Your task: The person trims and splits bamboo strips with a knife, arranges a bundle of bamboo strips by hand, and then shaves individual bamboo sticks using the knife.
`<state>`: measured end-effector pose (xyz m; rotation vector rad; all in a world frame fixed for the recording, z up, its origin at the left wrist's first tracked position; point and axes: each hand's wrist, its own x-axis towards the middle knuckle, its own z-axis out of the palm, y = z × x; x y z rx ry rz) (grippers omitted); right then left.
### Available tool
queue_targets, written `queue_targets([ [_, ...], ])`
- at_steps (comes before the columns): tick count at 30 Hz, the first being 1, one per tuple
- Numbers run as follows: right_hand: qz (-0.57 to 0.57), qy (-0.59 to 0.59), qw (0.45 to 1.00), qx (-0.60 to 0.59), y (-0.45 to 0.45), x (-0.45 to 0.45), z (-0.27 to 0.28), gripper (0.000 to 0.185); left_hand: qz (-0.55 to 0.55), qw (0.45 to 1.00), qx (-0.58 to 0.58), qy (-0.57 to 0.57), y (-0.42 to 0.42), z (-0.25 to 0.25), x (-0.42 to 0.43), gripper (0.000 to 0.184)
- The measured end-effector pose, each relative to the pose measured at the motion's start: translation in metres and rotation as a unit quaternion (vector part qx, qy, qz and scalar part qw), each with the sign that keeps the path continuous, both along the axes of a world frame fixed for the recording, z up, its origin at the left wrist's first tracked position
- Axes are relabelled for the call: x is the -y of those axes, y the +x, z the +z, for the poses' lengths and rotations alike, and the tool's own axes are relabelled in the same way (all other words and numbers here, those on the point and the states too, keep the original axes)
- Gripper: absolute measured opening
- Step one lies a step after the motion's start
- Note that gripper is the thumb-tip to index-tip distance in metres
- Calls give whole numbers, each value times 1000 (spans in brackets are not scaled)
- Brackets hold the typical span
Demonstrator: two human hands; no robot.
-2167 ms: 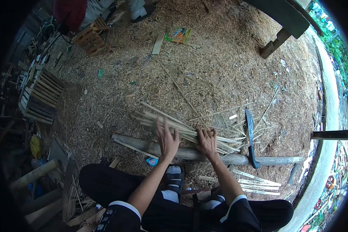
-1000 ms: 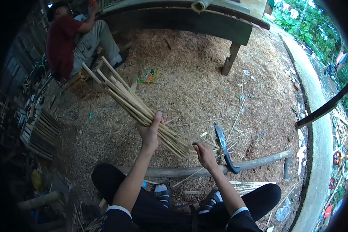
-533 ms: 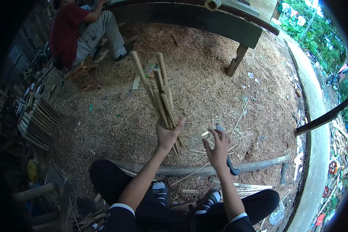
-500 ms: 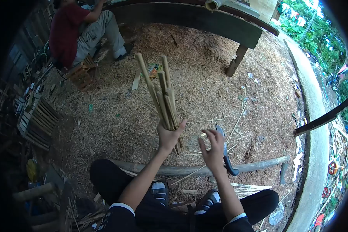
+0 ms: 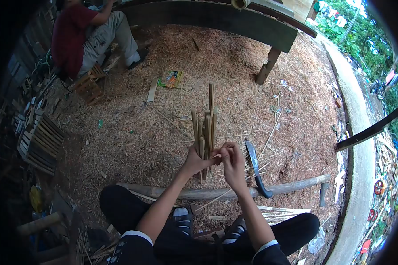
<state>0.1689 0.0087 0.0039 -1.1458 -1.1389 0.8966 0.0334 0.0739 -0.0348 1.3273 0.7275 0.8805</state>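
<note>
A bundle of split bamboo sticks (image 5: 206,126) stands nearly upright in front of me, their upper ends at uneven heights. My left hand (image 5: 195,161) is wrapped round its lower part, thumb pointing right. Close against the bundle's right side, my right hand (image 5: 232,164) has its fingers curled together near the left thumb; what they hold, if anything, is too small to make out. Just right of that hand, a large knife (image 5: 253,163) with a dark handle leans on a wooden pole (image 5: 292,186) lying across in front of my feet.
Another person (image 5: 75,39) sits on a wooden crate (image 5: 90,86) at the back left. A dark wooden bench (image 5: 208,24) spans the back. Thin bamboo strips (image 5: 281,214) lie by my right knee. A slatted rack (image 5: 42,141) stands at left. Shavings cover the ground.
The bundle has gone from leaning left to nearly upright and sits lower. My right hand has moved left to the bundle, its spread fingers now curled together.
</note>
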Motion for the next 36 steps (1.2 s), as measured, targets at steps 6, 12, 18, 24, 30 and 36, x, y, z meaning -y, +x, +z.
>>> queue_targets([
  [6, -113, -56, 984, -125, 29, 2, -9, 22, -11, 999, -20, 46, 1, -13, 6, 48],
  [12, -110, -200, 903, 363, 82, 9, -44, 59, 36, 999, -19, 21, -3, -16, 15, 27],
  [18, 39, -63, 972, 223, 40, -7, -22, 90, 66, 996, -2, 62, -3, -19, 14, 26],
  [24, 144, -59, 988, 14, 1, -16, -33, 108, 15, 998, -17, 58, 0, -24, 18, 90],
  [30, 63, -76, 995, 31, -4, -3, -17, 103, -31, 988, -83, 130, -1, -32, 24, 106],
  [36, 156, -8, 982, 109, -12, -5, -34, 90, -4, 987, -85, 140, -16, -34, 16, 89],
])
